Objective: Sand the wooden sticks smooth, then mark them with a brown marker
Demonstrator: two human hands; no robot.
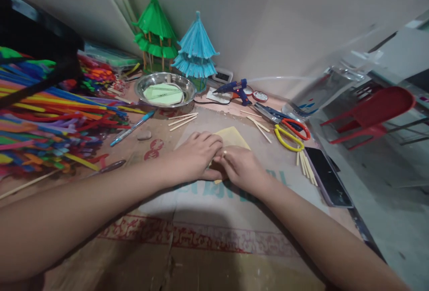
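Observation:
On the pale printed sheet lies a yellow square piece (234, 135), partly covered by both hands. My left hand (200, 156) rests over its left side, with the fingers bent and close together and the thumb reaching underneath toward the right hand. My right hand (244, 168) meets it at the middle of the yellow piece, thumb and fingers pinched. A tiny pale end, like a thin wooden stick, shows at the right hand's fingertips; the rest of it is hidden. The two hands' fingertips touch or nearly touch.
Behind stand a steel bowl (139, 94) with pale green pieces, a blue glue gun (236, 89), and green (154, 20) and blue (198, 43) tiered-roof models. Pipe cleaners (50, 116) heap at left. Scissors (284, 137), wooden sticks (305, 168) and a phone (328, 177) lie right.

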